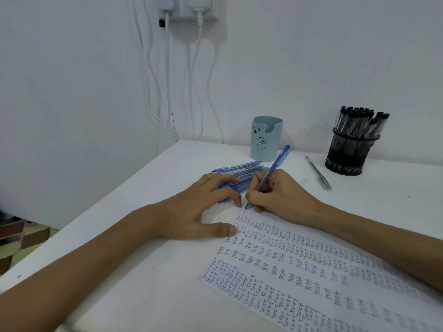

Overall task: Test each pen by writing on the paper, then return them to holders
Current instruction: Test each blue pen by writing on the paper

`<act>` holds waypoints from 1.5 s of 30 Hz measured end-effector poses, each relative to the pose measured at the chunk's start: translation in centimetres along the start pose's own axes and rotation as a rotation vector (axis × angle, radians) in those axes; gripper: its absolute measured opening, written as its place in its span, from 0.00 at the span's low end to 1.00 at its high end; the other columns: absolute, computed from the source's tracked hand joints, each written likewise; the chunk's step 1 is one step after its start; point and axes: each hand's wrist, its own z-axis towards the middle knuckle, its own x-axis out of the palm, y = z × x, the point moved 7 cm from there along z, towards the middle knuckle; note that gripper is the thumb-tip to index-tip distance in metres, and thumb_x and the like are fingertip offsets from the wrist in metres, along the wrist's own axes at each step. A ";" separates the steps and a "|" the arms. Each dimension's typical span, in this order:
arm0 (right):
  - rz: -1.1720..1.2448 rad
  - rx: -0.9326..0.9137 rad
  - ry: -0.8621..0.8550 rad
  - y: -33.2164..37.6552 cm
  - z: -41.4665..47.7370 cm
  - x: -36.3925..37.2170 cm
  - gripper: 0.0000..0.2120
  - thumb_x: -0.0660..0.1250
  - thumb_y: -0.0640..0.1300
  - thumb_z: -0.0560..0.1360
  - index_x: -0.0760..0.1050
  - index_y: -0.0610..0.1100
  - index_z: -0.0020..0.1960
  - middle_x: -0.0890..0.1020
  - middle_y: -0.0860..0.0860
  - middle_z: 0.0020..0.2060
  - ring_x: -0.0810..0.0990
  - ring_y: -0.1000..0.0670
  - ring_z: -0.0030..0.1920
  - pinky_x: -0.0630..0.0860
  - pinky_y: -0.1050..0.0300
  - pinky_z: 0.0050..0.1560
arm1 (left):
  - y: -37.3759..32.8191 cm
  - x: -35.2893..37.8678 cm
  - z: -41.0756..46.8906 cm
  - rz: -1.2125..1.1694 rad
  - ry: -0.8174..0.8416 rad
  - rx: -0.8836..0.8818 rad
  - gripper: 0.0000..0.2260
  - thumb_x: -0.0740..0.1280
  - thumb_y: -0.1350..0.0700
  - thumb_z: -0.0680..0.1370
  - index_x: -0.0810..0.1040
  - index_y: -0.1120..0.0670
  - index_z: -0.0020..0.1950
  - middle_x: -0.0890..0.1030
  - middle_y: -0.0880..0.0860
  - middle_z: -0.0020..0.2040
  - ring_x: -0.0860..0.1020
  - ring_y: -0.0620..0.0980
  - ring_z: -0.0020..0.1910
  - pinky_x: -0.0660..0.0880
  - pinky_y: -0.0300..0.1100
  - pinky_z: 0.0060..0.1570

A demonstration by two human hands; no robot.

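Observation:
My right hand [280,192] grips a blue pen [272,172] with its tip on the top left corner of the paper [299,267], which is covered in rows of small test words. My left hand [203,209] lies flat with fingers spread, pressing on the paper's left edge, its fingertips beside a pile of blue pens [242,173]. A pale blue bear-print holder [266,138] stands behind the pile; I cannot see inside it. A black mesh holder [350,152] at the right is full of black-capped pens. One black pen [318,173] lies loose on the table between the holders.
The white table [155,271] has its left edge running diagonally, with floor below at the far left. White cables [167,80] hang down the wall from a socket [189,8] behind the table.

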 end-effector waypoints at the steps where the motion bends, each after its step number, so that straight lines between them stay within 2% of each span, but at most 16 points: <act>1: -0.001 0.002 0.003 0.0 0.0 0.0 0.06 0.70 0.36 0.74 0.78 0.38 0.38 0.81 0.45 0.28 0.73 0.50 0.31 0.71 0.58 0.36 | 0.0 0.0 0.0 0.001 -0.001 0.002 0.20 0.70 0.39 0.79 0.72 0.41 0.70 0.61 0.41 0.78 0.55 0.44 0.80 0.61 0.49 0.78; 9: 0.000 0.013 -0.015 0.0 0.0 -0.1 0.08 0.70 0.37 0.75 0.77 0.40 0.37 0.81 0.45 0.28 0.73 0.53 0.29 0.70 0.64 0.34 | 0.0 0.0 0.0 0.012 -0.004 0.003 0.20 0.70 0.39 0.79 0.72 0.42 0.69 0.61 0.41 0.78 0.55 0.43 0.80 0.60 0.46 0.78; 15: -0.005 0.017 -0.045 -0.2 0.1 -0.3 0.07 0.70 0.37 0.75 0.77 0.39 0.38 0.82 0.47 0.28 0.74 0.53 0.29 0.71 0.63 0.35 | -0.1 0.0 0.0 0.008 0.002 0.002 0.20 0.69 0.38 0.79 0.72 0.41 0.69 0.61 0.41 0.78 0.55 0.44 0.80 0.61 0.48 0.78; 22: -0.012 -0.005 -0.037 0.1 0.1 -0.2 0.06 0.70 0.35 0.73 0.77 0.39 0.38 0.81 0.47 0.27 0.74 0.53 0.30 0.71 0.63 0.35 | -0.2 0.0 0.0 0.006 0.007 -0.002 0.20 0.70 0.40 0.80 0.72 0.42 0.69 0.61 0.41 0.78 0.54 0.44 0.80 0.59 0.46 0.78; 25: -0.042 0.023 -0.049 0.0 0.1 -0.2 0.07 0.69 0.36 0.74 0.75 0.39 0.38 0.80 0.48 0.27 0.73 0.55 0.27 0.70 0.65 0.32 | -0.2 0.0 0.0 0.007 -0.002 -0.001 0.20 0.70 0.40 0.80 0.72 0.42 0.69 0.61 0.41 0.78 0.55 0.44 0.80 0.60 0.46 0.78; 26: -0.001 0.043 -0.071 -0.2 0.1 -0.4 0.07 0.68 0.35 0.75 0.74 0.39 0.39 0.80 0.47 0.27 0.72 0.55 0.26 0.69 0.65 0.29 | -0.2 0.0 -0.1 0.004 -0.001 -0.002 0.20 0.70 0.40 0.80 0.72 0.42 0.69 0.60 0.41 0.78 0.55 0.44 0.80 0.60 0.46 0.78; 29: 0.326 0.109 -0.164 -0.9 0.3 -1.3 0.06 0.66 0.35 0.79 0.73 0.40 0.43 0.78 0.46 0.28 0.67 0.53 0.24 0.61 0.63 0.24 | -0.1 0.0 -0.1 -0.007 -0.007 -0.001 0.20 0.71 0.40 0.80 0.73 0.42 0.69 0.60 0.40 0.78 0.55 0.44 0.80 0.60 0.46 0.78; 31: 0.464 0.166 -0.198 -1.4 0.6 -1.6 0.08 0.65 0.40 0.81 0.72 0.43 0.43 0.78 0.46 0.29 0.68 0.53 0.25 0.61 0.64 0.24 | 0.0 -0.1 -0.2 -0.014 -0.016 0.003 0.20 0.70 0.39 0.79 0.73 0.42 0.69 0.60 0.40 0.78 0.55 0.45 0.81 0.60 0.48 0.78; 33: 0.527 0.243 -0.202 -2.0 0.8 -1.6 0.14 0.63 0.49 0.83 0.74 0.45 0.41 0.79 0.47 0.30 0.71 0.53 0.26 0.64 0.65 0.24 | -0.1 -0.1 -0.2 -0.012 -0.025 0.009 0.20 0.70 0.39 0.79 0.73 0.42 0.69 0.61 0.41 0.78 0.55 0.46 0.81 0.61 0.49 0.78; 35: 0.526 0.258 -0.187 -2.2 0.9 -1.9 0.18 0.63 0.55 0.82 0.79 0.43 0.41 0.81 0.49 0.33 0.75 0.54 0.30 0.72 0.65 0.29 | -0.1 0.0 -0.2 -0.007 -0.024 0.006 0.20 0.70 0.39 0.79 0.73 0.41 0.68 0.61 0.40 0.78 0.56 0.45 0.81 0.61 0.49 0.78; 38: 0.525 0.146 -0.192 -1.4 1.0 -3.1 0.14 0.68 0.45 0.80 0.80 0.33 0.53 0.82 0.51 0.35 0.77 0.52 0.35 0.76 0.64 0.36 | -0.2 -0.1 -0.2 -0.009 -0.024 0.004 0.19 0.70 0.39 0.80 0.73 0.41 0.68 0.61 0.40 0.78 0.56 0.44 0.80 0.61 0.48 0.78; 40: 0.545 0.131 -0.247 -1.2 1.0 -4.0 0.12 0.72 0.40 0.77 0.75 0.35 0.56 0.84 0.48 0.35 0.80 0.49 0.34 0.81 0.63 0.38 | -0.2 -0.1 -0.2 -0.009 -0.021 0.007 0.19 0.70 0.40 0.80 0.73 0.41 0.69 0.60 0.40 0.78 0.55 0.43 0.80 0.60 0.48 0.78; 42: 0.586 0.157 -0.290 -1.3 1.2 -4.6 0.15 0.73 0.41 0.76 0.71 0.38 0.57 0.85 0.44 0.35 0.83 0.47 0.34 0.84 0.60 0.40 | -0.3 -0.1 -0.3 -0.009 -0.021 0.006 0.20 0.70 0.39 0.79 0.73 0.41 0.69 0.60 0.40 0.78 0.55 0.44 0.80 0.60 0.48 0.78; 45: 0.680 0.236 -0.334 -2.1 1.4 -5.5 0.11 0.64 0.48 0.83 0.72 0.39 0.54 0.84 0.41 0.36 0.85 0.43 0.35 0.83 0.60 0.36 | -0.3 -0.1 -0.3 -0.015 -0.022 -0.002 0.20 0.70 0.40 0.79 0.73 0.41 0.69 0.60 0.40 0.78 0.55 0.45 0.81 0.60 0.48 0.78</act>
